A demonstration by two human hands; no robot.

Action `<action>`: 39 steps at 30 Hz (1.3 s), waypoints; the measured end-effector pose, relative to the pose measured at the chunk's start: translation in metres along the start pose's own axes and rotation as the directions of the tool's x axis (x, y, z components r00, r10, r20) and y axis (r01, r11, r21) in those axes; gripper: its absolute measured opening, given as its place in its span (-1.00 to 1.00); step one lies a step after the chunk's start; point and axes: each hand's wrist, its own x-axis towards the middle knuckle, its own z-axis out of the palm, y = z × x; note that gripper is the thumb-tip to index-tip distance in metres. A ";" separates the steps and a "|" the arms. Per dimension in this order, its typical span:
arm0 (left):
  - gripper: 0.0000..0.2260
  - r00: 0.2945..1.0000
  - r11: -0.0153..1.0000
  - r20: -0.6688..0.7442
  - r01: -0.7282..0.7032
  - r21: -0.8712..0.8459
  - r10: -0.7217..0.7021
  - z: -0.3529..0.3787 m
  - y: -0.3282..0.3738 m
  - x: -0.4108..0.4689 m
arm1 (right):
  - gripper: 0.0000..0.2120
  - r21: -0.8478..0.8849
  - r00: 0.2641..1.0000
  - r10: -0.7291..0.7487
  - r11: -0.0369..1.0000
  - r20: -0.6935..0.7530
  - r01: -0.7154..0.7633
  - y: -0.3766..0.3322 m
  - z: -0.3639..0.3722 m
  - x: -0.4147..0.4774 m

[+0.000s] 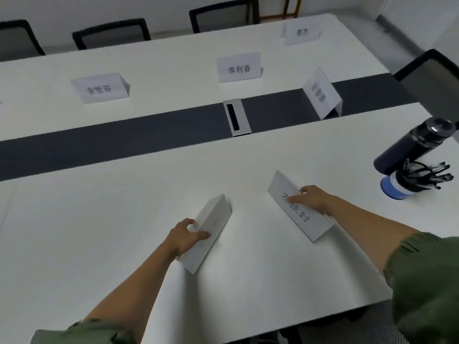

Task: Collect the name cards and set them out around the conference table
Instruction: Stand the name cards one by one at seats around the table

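Two folded white name cards stand on the near half of the white conference table [99, 219]. My left hand [185, 235] grips the near end of the left name card [211, 227], thumb on one face and fingers on the other. My right hand [313, 198] holds the right name card [298, 209], fingers over its printed face. Across the dark centre strip [124, 137], three more name cards stand on the far side: one at the left [100, 88], one in the middle [239, 67], one at the far right [301, 33]. Another card [323, 94] stands at the right by the strip.
A dark bottle [412, 145] leans at the right edge beside a blue-based cup of black pens [409, 181]. A silver cable box [236, 117] sits in the centre strip. Black chairs [111, 33] line the far side, and another chair [432, 80] stands at the right end.
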 end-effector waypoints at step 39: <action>-0.68 0.875 0.992 -0.482 -0.018 -0.125 -0.045 -0.062 -0.139 -0.131 | -0.50 -0.593 0.811 -0.584 0.666 -0.038 0.452 -0.102 0.146 -0.070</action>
